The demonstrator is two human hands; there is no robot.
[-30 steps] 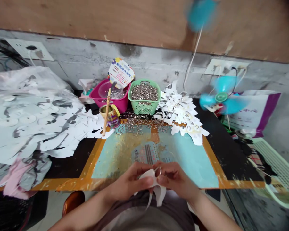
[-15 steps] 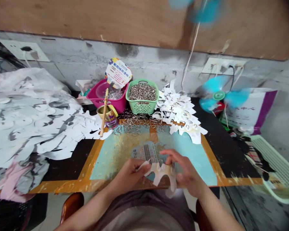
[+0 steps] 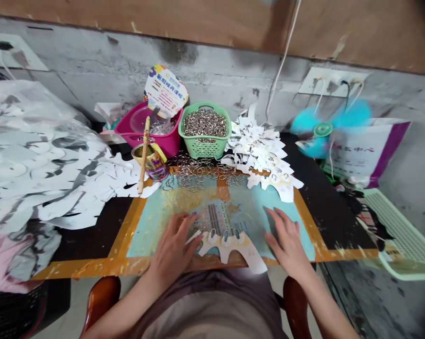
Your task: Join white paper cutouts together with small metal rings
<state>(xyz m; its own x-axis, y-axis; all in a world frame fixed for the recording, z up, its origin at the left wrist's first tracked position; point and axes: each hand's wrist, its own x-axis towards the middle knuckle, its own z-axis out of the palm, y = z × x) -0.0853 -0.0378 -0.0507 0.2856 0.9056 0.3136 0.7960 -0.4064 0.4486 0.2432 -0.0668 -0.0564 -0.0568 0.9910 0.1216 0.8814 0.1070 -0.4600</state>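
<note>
A white cut-out piece [image 3: 246,249] with scalloped edges lies at the front edge of the work mat, several metal rings set along its upper side. At its left end is my left hand [image 3: 172,245], thumb against the piece and fingers apart. My right hand [image 3: 286,240] rests on the mat to the right of the piece, fingers spread and holding nothing. Beyond both hands, loose metal rings [image 3: 198,172] are scattered at the back of the mat. A pile of white pieces with rings [image 3: 260,150] sits behind my right hand.
A green basket [image 3: 205,149] full of rings and a magenta basket [image 3: 172,143] stand at the back. Before them is a can [image 3: 154,165] with a wooden stick [image 3: 143,157]. White cut-outs [image 3: 74,188] heap at left; a turning fan [image 3: 323,129] is at right.
My right hand has let go of the white piece and moved right. The piece now lies flatter on the mat, and my left hand has loosened and shifted left. The view has tilted slightly.
</note>
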